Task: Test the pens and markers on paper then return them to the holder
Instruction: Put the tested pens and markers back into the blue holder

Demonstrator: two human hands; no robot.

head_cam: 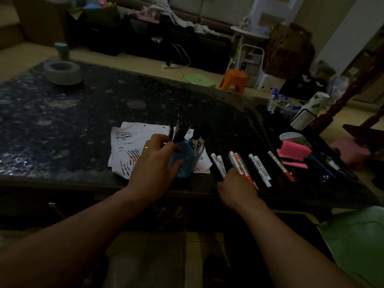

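Observation:
A blue pen holder [188, 157] with several dark pens and markers stands on white paper [126, 140] covered in red and black test strokes. My left hand [154, 163] grips the holder's left side, thumb across its front. Right of the holder, several markers lie in a row on the dark table [62, 121]. My right hand [236, 188] grips a red marker [242, 165] at the near end of that row. Other white markers [260, 168] and a thin red-tipped one [280, 166] lie further right.
A pink sticky-note pad [294, 152] with pens beside it lies at the right. A tape roll [62, 72] sits at the far left, a paper cup in a wire stand [309, 111] at the right edge. Stools stand on the floor beyond.

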